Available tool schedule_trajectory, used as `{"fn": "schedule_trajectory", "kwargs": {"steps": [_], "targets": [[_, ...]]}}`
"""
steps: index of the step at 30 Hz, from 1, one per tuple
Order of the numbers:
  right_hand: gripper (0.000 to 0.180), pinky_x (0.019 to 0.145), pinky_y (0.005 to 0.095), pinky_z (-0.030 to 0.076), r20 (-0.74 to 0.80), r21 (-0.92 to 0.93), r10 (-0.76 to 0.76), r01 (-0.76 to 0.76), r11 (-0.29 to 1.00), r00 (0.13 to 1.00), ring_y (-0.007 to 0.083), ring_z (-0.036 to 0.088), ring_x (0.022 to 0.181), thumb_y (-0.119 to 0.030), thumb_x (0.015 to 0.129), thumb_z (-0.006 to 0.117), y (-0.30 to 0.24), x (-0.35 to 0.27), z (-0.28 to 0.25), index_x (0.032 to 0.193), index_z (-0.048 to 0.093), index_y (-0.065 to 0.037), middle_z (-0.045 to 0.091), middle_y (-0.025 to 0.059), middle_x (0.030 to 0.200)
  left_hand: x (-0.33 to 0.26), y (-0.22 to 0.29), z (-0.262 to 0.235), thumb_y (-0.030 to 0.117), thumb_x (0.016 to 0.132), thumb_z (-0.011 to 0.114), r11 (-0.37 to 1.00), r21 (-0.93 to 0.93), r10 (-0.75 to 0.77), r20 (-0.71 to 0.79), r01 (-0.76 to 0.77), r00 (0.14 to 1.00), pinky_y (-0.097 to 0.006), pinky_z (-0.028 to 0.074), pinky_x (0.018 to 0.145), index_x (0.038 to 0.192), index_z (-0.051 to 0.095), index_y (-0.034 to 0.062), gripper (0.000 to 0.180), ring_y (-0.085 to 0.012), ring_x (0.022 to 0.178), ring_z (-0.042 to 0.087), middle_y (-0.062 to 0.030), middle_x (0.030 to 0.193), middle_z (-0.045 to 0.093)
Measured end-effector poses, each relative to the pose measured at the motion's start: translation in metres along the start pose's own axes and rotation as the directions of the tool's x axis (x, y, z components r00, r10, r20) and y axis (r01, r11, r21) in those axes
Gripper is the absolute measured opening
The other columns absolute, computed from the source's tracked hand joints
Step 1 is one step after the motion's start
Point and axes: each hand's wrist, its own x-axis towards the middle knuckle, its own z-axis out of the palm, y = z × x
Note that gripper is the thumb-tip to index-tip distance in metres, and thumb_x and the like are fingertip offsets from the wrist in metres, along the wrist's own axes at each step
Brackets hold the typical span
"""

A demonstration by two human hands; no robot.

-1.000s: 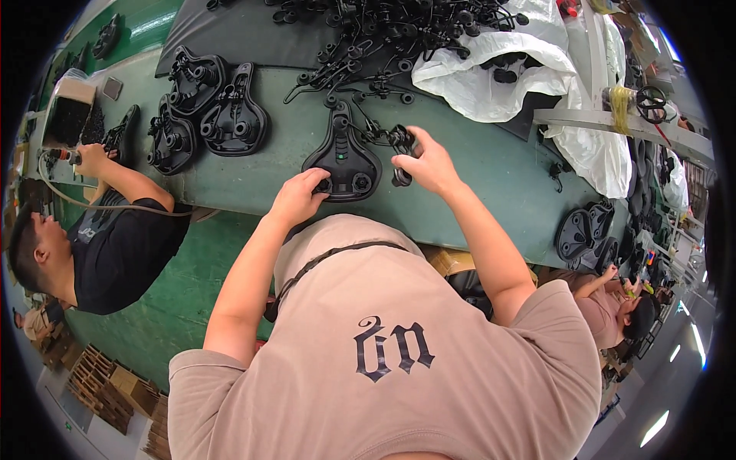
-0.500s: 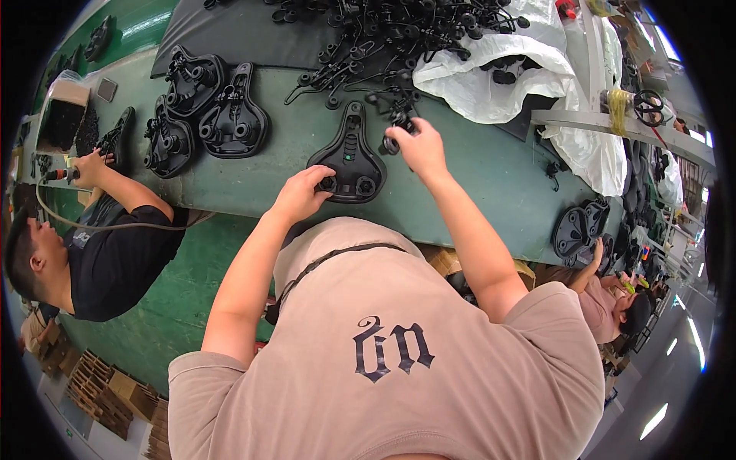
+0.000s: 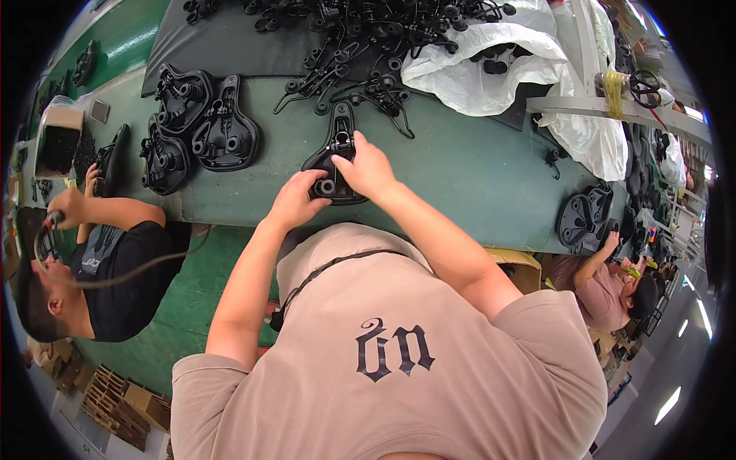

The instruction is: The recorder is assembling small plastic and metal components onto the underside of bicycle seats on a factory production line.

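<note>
A black bicycle saddle (image 3: 342,116) lies underside up on the green workbench, its nose pointing away from me. On it sits a black wire saddle rail frame (image 3: 337,146) with a clamp and round end pieces. My right hand (image 3: 369,170) grips this frame from the right, thumb and fingers around its middle. At the saddle's rear left corner, my left hand (image 3: 295,199) holds the edge, its fingers and thumb beside a round end piece. The right rear of the saddle is partly hidden by my right hand.
Beyond the saddle lies a large heap of rail frames (image 3: 376,46) on a dark mat. Several saddles (image 3: 228,126) rest underside up to the left. A white sack (image 3: 460,77) lies back right, near a grey metal bar (image 3: 567,107). Co-workers are at both sides.
My right hand has brought a rail frame from beside the heap down onto the saddle. My left hand has stayed at the saddle's rear left. The left co-worker's tool hand has lowered.
</note>
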Motion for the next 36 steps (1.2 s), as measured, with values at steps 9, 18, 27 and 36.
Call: {"fn": "schedule_trajectory", "kwargs": {"steps": [9,18,27,36], "targets": [[0.038,0.092,0.0541,0.056,-0.049,0.125,0.064,-0.057,0.991,0.997,0.0463,0.072,0.104,-0.025,0.099,0.067,-0.004,0.016,-0.012,0.129,0.067,-0.001,0.075,0.0283,0.109,0.018,0.015,-0.006,0.035,0.091,0.077,0.945,-0.247,0.128,-0.322,-0.213,0.938,-0.047,0.035,0.124,0.145,0.061,0.0026,0.065,-0.0379,0.148,0.046,-0.0214,0.156,0.054],[0.060,0.104,0.0543,0.046,-0.271,-0.136,-0.242,0.211,0.968,0.932,0.0421,0.060,0.119,-0.032,0.092,0.072,0.025,-0.004,0.023,0.143,0.058,-0.003,0.062,0.0209,0.135,0.049,0.014,0.051,0.042,0.103,0.066,0.971,0.227,0.048,-0.494,0.076,0.868,-0.051,0.044,0.114,0.136,0.064,-0.0018,0.055,-0.0431,0.133,0.058,-0.0262,0.143,0.064],[0.071,0.086,0.0532,0.051,-0.387,-0.095,-0.227,0.206,0.974,0.894,0.0414,0.066,0.104,-0.045,0.086,0.078,0.031,0.029,0.034,0.141,0.058,-0.004,0.067,0.0192,0.116,0.076,-0.004,0.053,0.033,0.097,0.069,0.907,0.412,0.227,-0.643,0.081,0.731,-0.046,0.047,0.080,0.104,0.073,0.0102,0.024,-0.0336,0.095,0.069,-0.0107,0.099,0.075],[0.087,0.105,0.0446,0.055,0.262,0.298,0.130,-0.208,0.932,0.956,0.0373,0.071,0.120,-0.052,0.079,0.088,0.061,0.027,-0.010,0.135,0.062,0.009,0.071,0.0287,0.130,0.040,-0.026,0.027,0.038,0.103,0.064,0.801,-0.579,-0.482,-0.474,0.152,0.737,-0.040,0.054,0.088,0.116,0.070,0.0032,0.037,-0.0274,0.098,0.069,-0.0117,0.107,0.074]]}}
